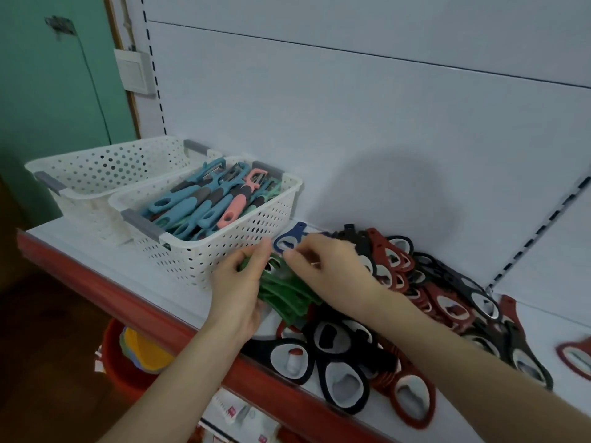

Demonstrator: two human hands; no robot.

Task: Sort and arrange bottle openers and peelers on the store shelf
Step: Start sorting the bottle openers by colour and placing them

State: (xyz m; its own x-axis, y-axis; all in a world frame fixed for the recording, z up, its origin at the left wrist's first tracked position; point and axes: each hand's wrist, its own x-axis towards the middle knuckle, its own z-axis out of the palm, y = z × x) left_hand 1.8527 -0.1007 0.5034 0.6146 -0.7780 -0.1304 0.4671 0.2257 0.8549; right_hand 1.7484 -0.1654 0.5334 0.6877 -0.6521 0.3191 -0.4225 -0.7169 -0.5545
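Observation:
A stack of green bottle openers (pixel 287 298) lies on the white shelf (pixel 96 251) just right of a basket. My left hand (pixel 238 292) grips the stack's left end. My right hand (pixel 326 266) rests on top of the stack with its fingertips pinching at the upper end, though what they hold is hidden. A blue bottle opener (pixel 287 239) lies right behind the fingers. A heap of black and red bottle openers (pixel 415 282) spreads to the right and front. Teal and pink peelers (pixel 208 203) fill the nearer white basket (pixel 240 247).
A second white perforated basket (pixel 96 174) stands behind and left of the full one. The shelf has a red front edge (pixel 128 298). Below it sit an orange bucket (pixel 121 362) and packaged goods. White back panels rise behind.

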